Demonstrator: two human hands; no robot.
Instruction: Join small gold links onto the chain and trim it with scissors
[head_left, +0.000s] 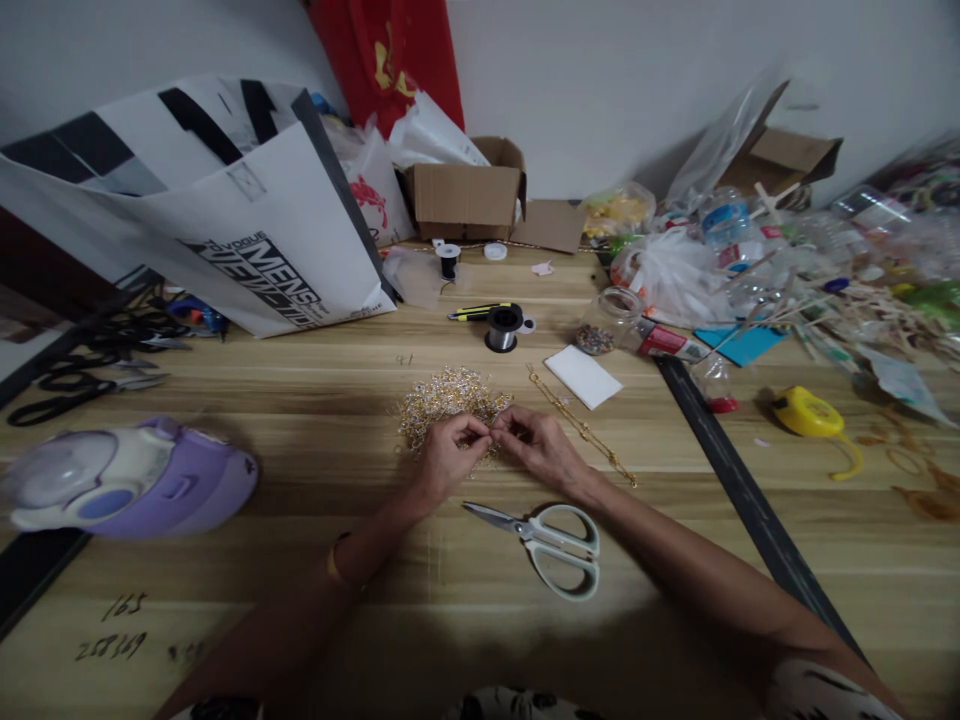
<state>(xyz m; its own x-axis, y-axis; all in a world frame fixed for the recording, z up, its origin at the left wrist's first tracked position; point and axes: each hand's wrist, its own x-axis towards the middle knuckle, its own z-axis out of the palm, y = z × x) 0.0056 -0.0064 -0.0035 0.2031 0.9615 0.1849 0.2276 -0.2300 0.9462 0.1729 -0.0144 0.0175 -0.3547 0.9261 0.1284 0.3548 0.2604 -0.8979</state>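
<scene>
My left hand [454, 452] and my right hand [541, 447] meet at the fingertips over the near side of a heap of gold and silver beaded wire pieces [444, 393]. Both hands are closed in a pinch; whatever sits between the fingertips is too small to make out. Just below them on the table lie scissors [559, 548] with pale green handles, blades pointing left and slightly parted. To the right of my right hand a gold chain [583, 428] stretches diagonally across the wood, beside a folded white paper [583, 376].
Behind the heap stand a spool of silver wire [503, 328] and a yellow-black cutter knife [480, 312]. A jar of beads [604, 325] is at the back right, a yellow tape measure [808, 413] far right. A purple-white bottle [165, 480] and black scissors [79, 385] lie left.
</scene>
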